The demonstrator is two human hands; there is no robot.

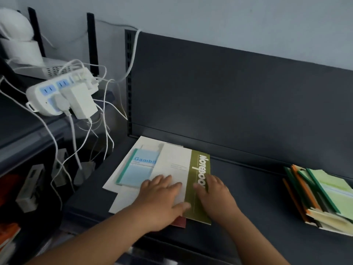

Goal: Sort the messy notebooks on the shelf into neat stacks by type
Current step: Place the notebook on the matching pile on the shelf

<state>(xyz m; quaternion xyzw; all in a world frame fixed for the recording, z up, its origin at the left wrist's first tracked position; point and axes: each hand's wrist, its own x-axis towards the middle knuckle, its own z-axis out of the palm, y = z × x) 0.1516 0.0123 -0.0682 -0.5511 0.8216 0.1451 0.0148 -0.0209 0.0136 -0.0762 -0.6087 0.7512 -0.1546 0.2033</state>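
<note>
Frame centre: the olive-and-white notebook (pixel 179 169) reads "Notebook" along its olive strip. The blue notebook (pixel 137 169) just left of it, partly under it, shows "Gambi", rest covered. Your left hand (pixel 162 199) lies flat, fingers spread, on the white part. Your right hand (pixel 214 196) rests w/ relaxed fingers on the olive strip. Neither grips. The green/orange stack (pixel 324 196) sits lower right on the shelf (pixel 257 197), well apart.

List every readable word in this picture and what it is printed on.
"Gambi", rest covered: small light-blue notebook.
"NOTEBOO", sideways, end under the right hand: olive-green band of the large white notebook.
Grey lines on its white cover: too blurred.
Print on the green notebooks at right: too blurred.
</note>
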